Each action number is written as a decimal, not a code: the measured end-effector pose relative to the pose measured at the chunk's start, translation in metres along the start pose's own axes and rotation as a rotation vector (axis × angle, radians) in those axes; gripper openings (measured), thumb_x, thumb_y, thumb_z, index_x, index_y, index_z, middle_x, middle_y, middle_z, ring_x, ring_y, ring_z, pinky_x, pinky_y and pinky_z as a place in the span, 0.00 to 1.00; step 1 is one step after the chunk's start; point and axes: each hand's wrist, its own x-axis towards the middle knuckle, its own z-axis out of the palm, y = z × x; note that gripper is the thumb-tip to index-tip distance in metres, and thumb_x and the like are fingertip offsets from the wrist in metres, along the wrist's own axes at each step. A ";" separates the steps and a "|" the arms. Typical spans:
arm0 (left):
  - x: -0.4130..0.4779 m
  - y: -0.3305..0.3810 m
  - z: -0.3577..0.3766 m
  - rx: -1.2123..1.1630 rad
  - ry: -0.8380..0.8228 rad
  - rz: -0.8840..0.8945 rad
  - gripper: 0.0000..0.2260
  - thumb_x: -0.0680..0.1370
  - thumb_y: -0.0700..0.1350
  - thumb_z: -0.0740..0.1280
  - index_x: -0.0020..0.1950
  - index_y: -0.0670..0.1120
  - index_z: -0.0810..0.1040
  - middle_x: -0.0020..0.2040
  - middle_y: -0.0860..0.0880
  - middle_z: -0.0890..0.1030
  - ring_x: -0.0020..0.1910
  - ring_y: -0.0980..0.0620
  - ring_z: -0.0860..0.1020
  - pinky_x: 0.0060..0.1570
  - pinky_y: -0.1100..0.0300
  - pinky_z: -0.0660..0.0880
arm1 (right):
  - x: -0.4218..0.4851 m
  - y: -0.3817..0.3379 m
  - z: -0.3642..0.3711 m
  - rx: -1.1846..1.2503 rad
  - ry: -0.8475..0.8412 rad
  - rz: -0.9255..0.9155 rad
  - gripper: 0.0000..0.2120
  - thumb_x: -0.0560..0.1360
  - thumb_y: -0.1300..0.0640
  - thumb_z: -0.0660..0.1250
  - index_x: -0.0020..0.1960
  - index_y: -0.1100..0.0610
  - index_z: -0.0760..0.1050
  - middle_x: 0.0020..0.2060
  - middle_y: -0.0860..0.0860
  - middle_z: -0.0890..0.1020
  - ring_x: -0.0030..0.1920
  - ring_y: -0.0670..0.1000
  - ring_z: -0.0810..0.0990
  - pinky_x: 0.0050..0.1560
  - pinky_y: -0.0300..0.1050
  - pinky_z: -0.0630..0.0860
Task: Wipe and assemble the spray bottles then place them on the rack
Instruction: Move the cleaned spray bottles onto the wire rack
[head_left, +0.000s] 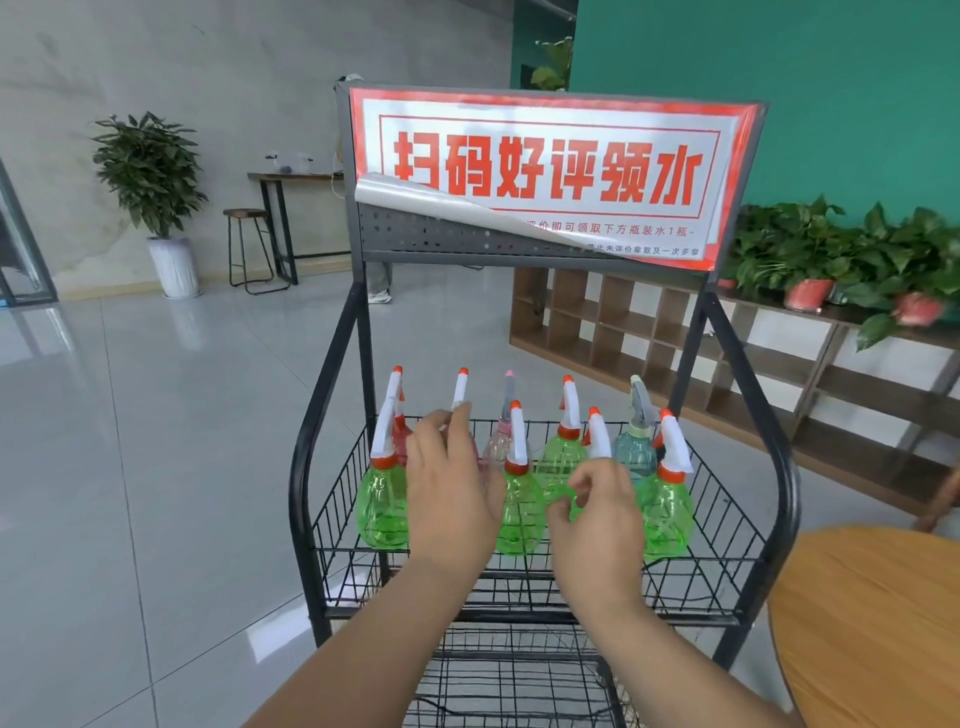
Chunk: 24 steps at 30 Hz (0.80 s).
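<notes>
- Right hand (597, 514) loosely curled, grasping nothing, low over the front edge of the rack (701, 616); could clip the tightly packed green bottles (519, 509) and topple them.
- Left hand (452, 478) at a back-row white sprayer (460, 389); grip hidden, cannot tell. Could snag front-row triggers on withdrawal.

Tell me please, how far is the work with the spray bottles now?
Done: several assembled spray bottles stand in the rack's top basket. In hand: the left hand grips a back-row bottle; the right hand reaches a front green bottle, grip unclear. Left: no loose bottle or cloth shows, so perhaps little.
</notes>
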 end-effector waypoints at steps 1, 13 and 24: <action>-0.002 0.005 0.002 -0.022 -0.005 0.032 0.29 0.78 0.43 0.76 0.77 0.44 0.70 0.67 0.44 0.71 0.68 0.44 0.70 0.69 0.50 0.71 | 0.003 0.004 -0.005 0.020 0.064 0.037 0.17 0.73 0.69 0.74 0.49 0.52 0.70 0.47 0.47 0.73 0.46 0.51 0.75 0.42 0.40 0.69; -0.022 0.037 0.024 -0.003 -0.161 0.154 0.25 0.77 0.44 0.74 0.73 0.47 0.74 0.68 0.44 0.71 0.69 0.42 0.71 0.70 0.45 0.73 | 0.043 0.027 -0.006 -0.135 -0.192 0.283 0.22 0.79 0.55 0.75 0.71 0.58 0.74 0.65 0.57 0.80 0.63 0.60 0.81 0.58 0.51 0.79; -0.024 0.035 0.028 0.004 -0.174 0.143 0.25 0.77 0.44 0.74 0.74 0.47 0.75 0.68 0.45 0.71 0.69 0.43 0.71 0.70 0.45 0.73 | 0.043 0.023 -0.006 -0.180 -0.233 0.264 0.04 0.82 0.54 0.72 0.55 0.52 0.79 0.47 0.52 0.84 0.47 0.56 0.84 0.43 0.46 0.76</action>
